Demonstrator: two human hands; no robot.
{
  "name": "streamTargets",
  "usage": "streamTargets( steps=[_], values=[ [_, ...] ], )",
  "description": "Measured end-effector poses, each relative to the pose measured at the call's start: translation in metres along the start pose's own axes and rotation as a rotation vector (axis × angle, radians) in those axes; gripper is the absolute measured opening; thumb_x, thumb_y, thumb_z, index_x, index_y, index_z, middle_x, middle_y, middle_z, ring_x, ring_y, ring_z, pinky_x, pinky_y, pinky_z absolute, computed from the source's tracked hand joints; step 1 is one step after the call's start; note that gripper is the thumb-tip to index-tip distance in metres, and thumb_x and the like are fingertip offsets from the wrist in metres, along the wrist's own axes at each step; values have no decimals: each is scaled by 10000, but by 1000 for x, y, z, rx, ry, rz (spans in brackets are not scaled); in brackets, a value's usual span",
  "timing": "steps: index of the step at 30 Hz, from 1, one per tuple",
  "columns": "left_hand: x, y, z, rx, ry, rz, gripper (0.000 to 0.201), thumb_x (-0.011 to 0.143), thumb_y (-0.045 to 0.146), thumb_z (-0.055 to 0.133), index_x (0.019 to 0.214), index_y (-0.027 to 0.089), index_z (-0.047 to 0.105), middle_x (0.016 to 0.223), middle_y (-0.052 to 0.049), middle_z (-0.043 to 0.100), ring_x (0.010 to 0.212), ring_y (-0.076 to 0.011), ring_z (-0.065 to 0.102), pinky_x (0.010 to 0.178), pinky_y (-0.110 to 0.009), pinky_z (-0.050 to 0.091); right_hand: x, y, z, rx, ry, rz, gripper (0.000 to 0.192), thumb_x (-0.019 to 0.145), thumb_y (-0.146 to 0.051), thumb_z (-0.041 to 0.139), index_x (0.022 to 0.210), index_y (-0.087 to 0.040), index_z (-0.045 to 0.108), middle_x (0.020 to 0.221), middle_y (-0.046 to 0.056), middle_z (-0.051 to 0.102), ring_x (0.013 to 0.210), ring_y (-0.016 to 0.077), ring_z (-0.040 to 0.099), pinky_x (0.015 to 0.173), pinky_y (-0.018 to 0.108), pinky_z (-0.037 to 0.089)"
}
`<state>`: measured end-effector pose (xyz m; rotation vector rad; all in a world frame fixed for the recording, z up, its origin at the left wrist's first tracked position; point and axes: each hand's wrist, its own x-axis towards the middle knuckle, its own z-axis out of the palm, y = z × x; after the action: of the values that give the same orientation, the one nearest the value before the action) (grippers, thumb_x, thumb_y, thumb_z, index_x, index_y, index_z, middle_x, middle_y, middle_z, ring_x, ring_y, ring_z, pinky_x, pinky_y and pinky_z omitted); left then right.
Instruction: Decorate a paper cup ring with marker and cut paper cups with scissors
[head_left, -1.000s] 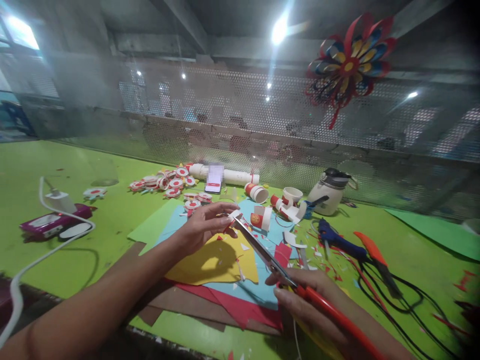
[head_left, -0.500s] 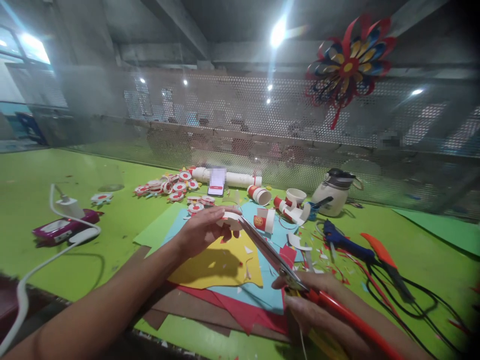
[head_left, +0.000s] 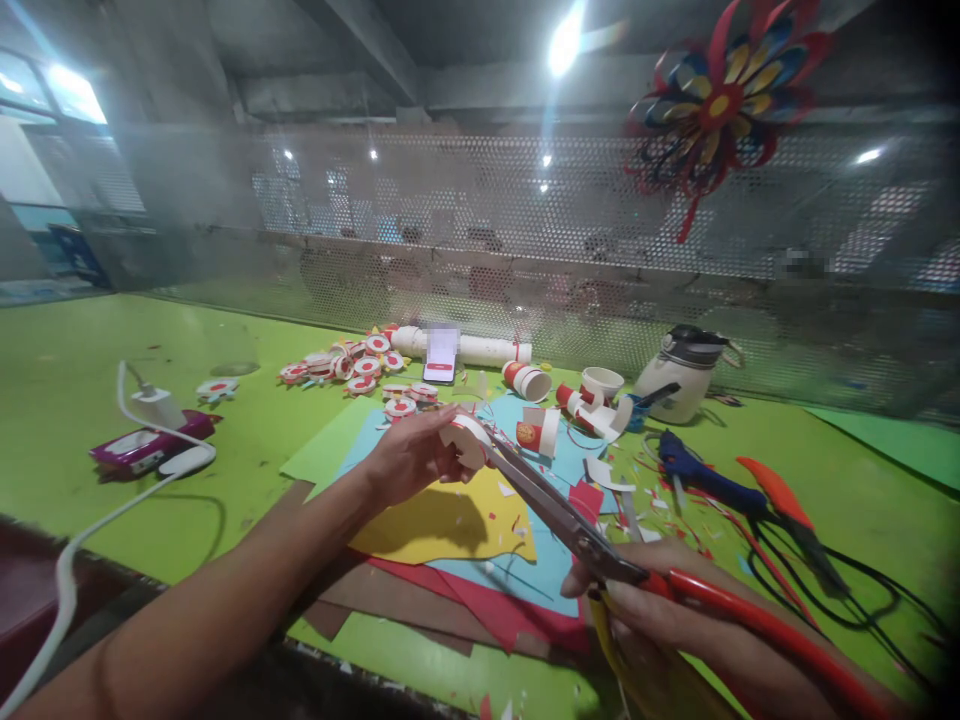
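Observation:
My left hand (head_left: 409, 452) is closed around a short round white piece of a paper cup (head_left: 469, 440), which it holds above the yellow paper (head_left: 427, 525). My right hand (head_left: 649, 600) grips a large pair of scissors (head_left: 551, 508) with red handles. The blade tips meet the right edge of the white piece; whether they are cutting into it I cannot tell. A red-and-white cut cup (head_left: 537, 433) lies just beyond the blades, on light blue paper (head_left: 551, 585).
Behind my left hand are a pile of red-and-white paper discs (head_left: 364, 365) and a phone (head_left: 440, 358). Right of the scissors lie a blue glue gun (head_left: 705, 480) with black cable and an orange-handled tool (head_left: 780, 500). A purple power strip (head_left: 150, 445) sits left.
The white cup piece has turned so that more of its round face shows. My view has shifted slightly, and the scissors stay at the piece's edge.

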<state>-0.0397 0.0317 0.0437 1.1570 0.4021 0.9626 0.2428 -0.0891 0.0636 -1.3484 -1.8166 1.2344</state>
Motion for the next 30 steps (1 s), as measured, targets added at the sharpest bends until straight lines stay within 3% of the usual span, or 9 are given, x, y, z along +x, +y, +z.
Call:
streamTargets(
  steps=[3, 7, 12, 20, 30],
  values=[
    [0, -1, -1, -10, -3, -29, 390, 840, 476, 586, 864, 99, 683, 650, -78, 670, 515, -137, 566, 450, -217, 319, 2, 2, -1, 140, -100, 164, 358, 850, -519, 629, 1018, -209, 692, 826, 24, 657, 731, 157, 630, 632, 235, 517],
    [-2, 1, -1, -17, -40, -71, 351, 820, 448, 610, 839, 103, 675, 664, -81, 662, 530, -137, 555, 465, -217, 352, 12, 3, 2, 362, -309, 89, 406, 893, -498, 582, 1033, -128, 675, 582, -5, 579, 510, 91, 543, 512, 200, 436],
    [-2, 1, 0, -12, -63, -25, 330, 802, 413, 618, 847, 95, 694, 725, -79, 639, 550, -122, 523, 497, -224, 371, 18, 0, 7, 498, -408, 127, 501, 888, -554, 553, 1043, -93, 674, 492, -25, 520, 397, 62, 492, 440, 172, 410],
    [-3, 1, 2, 5, -126, 24, 298, 819, 362, 568, 854, 99, 705, 888, -118, 644, 621, -133, 529, 546, -240, 383, 18, 3, 6, 631, -471, 164, 458, 900, -523, 547, 1034, -103, 668, 512, -15, 532, 372, 57, 481, 412, 158, 398],
    [-4, 4, 1, -20, -222, -8, 309, 828, 322, 495, 815, 93, 703, 857, -118, 648, 602, -126, 539, 514, -221, 362, 19, 1, 8, 571, -487, 129, 489, 884, -565, 550, 993, -106, 678, 499, -39, 468, 389, 44, 417, 413, 159, 339]
  ],
)
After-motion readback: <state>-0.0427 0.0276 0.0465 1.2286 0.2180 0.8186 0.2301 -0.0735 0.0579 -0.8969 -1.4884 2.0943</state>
